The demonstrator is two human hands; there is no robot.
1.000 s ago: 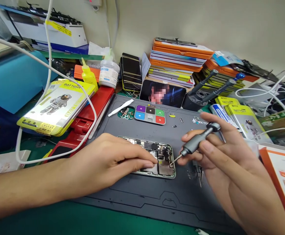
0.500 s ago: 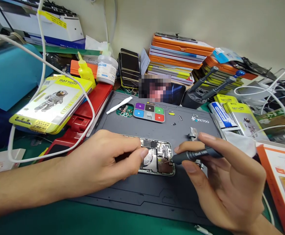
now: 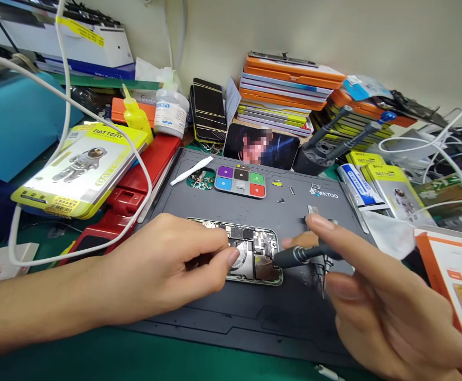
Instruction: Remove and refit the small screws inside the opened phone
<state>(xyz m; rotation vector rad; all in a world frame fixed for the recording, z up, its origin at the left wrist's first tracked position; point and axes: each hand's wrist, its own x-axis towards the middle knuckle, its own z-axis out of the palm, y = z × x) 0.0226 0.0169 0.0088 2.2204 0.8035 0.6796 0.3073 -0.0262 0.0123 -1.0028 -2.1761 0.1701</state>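
Closed grip on the left hand (image 3: pixel 171 264): thumb and forefinger meet over the opened phone (image 3: pixel 250 270), though from where I'm standing I can't tell whether they pinch anything. On the right hand (image 3: pixel 385 301), the grip looks loose, fingers about the grey screwdriver (image 3: pixel 302 255) and thumb standing off its handle; I can't tell how firmly it's held.

Careful work at the phone's right end, I'd say, wants the driver more upright, since it looks slanted, with light pressure straight down and small turns. A slip could scratch the tightly packed parts. Better for the left hand to brace the frame and leave the bit in plain sight.

As for the phone, it lies flat on the dark mat (image 3: pixel 255 317), insides bare, its left part hidden by the left hand. You can see a pale round part (image 3: pixel 240 256) on silvery metal, a dark brownish plate (image 3: pixel 266 269) toward the right, crowded little components along the far side, and a thin, pale green rim.
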